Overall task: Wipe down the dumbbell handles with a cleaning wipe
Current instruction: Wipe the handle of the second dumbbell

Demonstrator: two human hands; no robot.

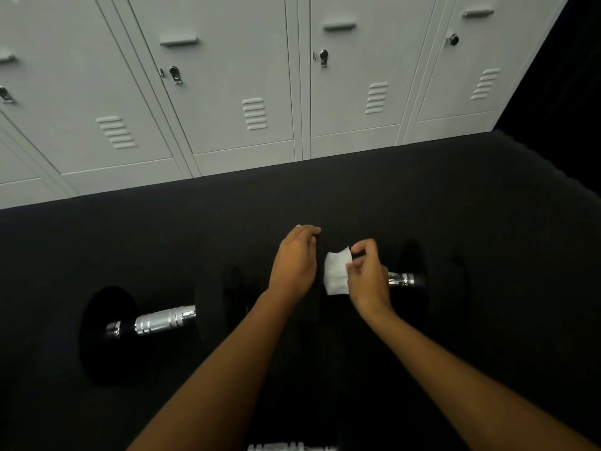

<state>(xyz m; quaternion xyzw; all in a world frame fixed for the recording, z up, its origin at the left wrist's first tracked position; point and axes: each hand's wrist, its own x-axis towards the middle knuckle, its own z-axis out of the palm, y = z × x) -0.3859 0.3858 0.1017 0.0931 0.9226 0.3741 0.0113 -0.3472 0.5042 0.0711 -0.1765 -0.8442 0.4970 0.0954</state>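
White wipe [336, 271], small and crumpled-flat, hangs from the person's right hand [367, 278]. The thumb and the first fingers [363, 248] pinch its upper right corner and the rest of the sheet droops down to the left of the palm. So the wipe sits right between the two hands, just off the left hand [294, 262] and not touching it as far as the view shows.

The left hand's fingers [305, 230] are held together and curled down at the tips over a really dark patch. You can't tell if they're gripping anything there or just resting, since it's black on black.

The wipe isn't on metal. The right dumbbell's chrome handle [401, 278] pokes out just past the right hand's wrist side, with most of the bar hidden behind that hand and the wipe. Its black end plate [413, 265] stands just to the right of it.

The left dumbbell [156, 323] lies well apart, lower left on the dark floor [487, 222], with its ribbed chrome handle [166, 320] fully in view between two black plates and nothing touching it.

A row of pale grey lockers [227, 92] with vents and latches runs along the back. Something white [286, 446] peeks in at the bottom edge between the forearms, too cut off to tell what it is.
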